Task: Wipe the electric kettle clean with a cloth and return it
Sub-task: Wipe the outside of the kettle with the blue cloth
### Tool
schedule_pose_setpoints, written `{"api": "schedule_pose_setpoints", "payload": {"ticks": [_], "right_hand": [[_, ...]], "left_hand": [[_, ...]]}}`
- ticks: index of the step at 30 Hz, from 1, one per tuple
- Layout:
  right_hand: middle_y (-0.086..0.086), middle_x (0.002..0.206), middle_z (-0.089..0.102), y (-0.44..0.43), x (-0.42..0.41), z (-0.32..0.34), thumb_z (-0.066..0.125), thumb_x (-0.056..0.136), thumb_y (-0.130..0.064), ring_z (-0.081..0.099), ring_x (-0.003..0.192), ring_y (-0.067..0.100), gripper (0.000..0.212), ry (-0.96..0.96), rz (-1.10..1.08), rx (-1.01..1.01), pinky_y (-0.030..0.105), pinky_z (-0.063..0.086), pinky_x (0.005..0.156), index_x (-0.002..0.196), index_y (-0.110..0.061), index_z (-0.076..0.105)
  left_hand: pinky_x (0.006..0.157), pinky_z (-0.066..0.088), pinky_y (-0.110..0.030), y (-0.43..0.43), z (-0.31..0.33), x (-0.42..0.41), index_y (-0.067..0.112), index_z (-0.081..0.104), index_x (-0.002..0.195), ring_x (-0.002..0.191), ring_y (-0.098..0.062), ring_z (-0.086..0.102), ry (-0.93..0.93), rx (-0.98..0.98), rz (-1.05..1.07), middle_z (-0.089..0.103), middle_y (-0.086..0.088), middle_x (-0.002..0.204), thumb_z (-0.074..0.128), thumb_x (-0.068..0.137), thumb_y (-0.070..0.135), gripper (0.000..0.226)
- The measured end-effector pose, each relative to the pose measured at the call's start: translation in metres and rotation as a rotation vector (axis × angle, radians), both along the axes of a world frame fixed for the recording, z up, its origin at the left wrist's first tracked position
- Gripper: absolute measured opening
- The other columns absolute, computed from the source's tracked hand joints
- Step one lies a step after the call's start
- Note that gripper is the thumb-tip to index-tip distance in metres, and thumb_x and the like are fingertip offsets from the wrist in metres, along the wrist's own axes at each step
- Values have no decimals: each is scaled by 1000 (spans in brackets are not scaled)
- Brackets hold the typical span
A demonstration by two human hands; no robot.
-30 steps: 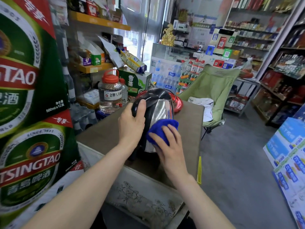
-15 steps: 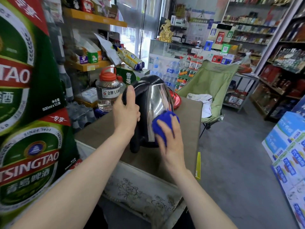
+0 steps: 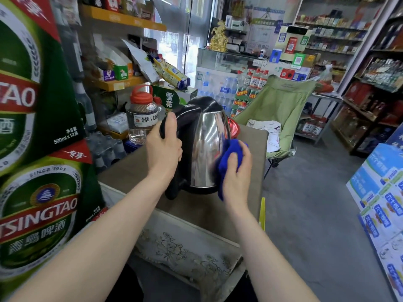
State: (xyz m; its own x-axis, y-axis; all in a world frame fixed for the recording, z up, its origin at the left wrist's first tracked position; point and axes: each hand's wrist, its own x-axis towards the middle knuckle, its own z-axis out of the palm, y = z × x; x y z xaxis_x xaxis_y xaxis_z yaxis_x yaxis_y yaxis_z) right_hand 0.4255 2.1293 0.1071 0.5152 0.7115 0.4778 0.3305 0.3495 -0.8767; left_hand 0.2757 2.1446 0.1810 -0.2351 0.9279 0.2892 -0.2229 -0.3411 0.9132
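A stainless steel electric kettle [image 3: 204, 149] with a black lid and handle stands on the brown table [image 3: 135, 173], turned so its shiny side faces me. My left hand [image 3: 163, 147] grips the black handle on the kettle's left. My right hand [image 3: 236, 171] holds a bunched blue cloth [image 3: 229, 158] and presses it against the kettle's right side. A red base or disc [image 3: 235, 128] shows just behind the kettle, mostly hidden.
A clear jug with a red cap [image 3: 142, 118] stands left of the kettle. Stacked green beer cartons [image 3: 37, 149] wall off the left. A green folding chair [image 3: 277, 107] sits beyond the table. Blue-and-white boxes [image 3: 381, 192] line the right of the grey floor.
My right hand slid the blue cloth from the kettle's near face round to its right side. The kettle was turned, and my left hand shifted its hold on the handle.
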Motion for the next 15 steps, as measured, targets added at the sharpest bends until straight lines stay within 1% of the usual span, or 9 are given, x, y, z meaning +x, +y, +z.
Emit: {"api": "schedule_pose_setpoints", "payload": {"ticks": [2,3,4,7,8,10,12,14,15], "right_hand": [[-6,131,60,12,16,16,42,103,-31,56,120,12,34,99,29,-86,40,43,108,135,-29,52],[-6,128,62,14,19,23,42,103,-35,58,118,14,32,75,38,-102,43,45,105,132,-33,53],[-6,128,62,13,19,29,43,103,-36,58,118,13,30,31,46,-86,41,45,106,131,-35,53],[-5,140,51,0,6,38,47,105,-22,44,132,3,32,-226,55,75,16,31,110,136,-28,52],[-3,145,47,-2,1,37,48,104,-20,39,138,4,33,-345,58,110,14,27,112,137,-25,52],[1,151,41,-3,-3,27,50,104,-20,33,144,9,35,-507,39,127,18,24,117,138,-22,53],[2,150,43,-3,-1,20,49,103,-18,35,142,9,35,-456,6,125,16,25,115,138,-20,53],[2,144,49,0,5,16,46,104,-21,43,134,8,34,-263,-49,104,13,28,111,137,-20,52],[0,140,53,1,9,16,45,103,-24,47,130,10,34,-155,-63,73,18,33,110,136,-23,52]], "left_hand": [[42,25,-30,2,-7,-5,15,55,79,42,-14,32,37,13,-2,34,1,49,48,93,54,41],[42,26,-30,4,-12,-5,16,56,78,42,-15,33,50,15,2,36,2,49,48,92,54,42],[41,26,-30,5,-16,-5,17,59,78,41,-15,34,57,14,8,37,3,48,48,92,55,42],[39,28,-26,7,-28,5,13,58,74,38,-14,35,58,-13,29,39,5,44,53,89,55,46],[39,29,-26,8,-31,8,7,55,74,37,-14,35,55,-25,33,39,5,43,54,89,54,49],[38,29,-26,8,-36,13,-3,51,79,36,-15,35,50,-43,21,37,2,43,56,90,50,54],[39,29,-27,7,-40,15,-7,51,86,39,-15,35,64,-45,-19,38,-3,48,56,91,46,54],[41,30,-29,7,-43,14,-7,52,89,41,-16,37,105,-35,-56,39,-7,52,55,92,45,52],[43,31,-30,8,-44,12,-7,52,89,42,-16,37,125,-27,-72,40,-7,52,54,93,45,52]]}}
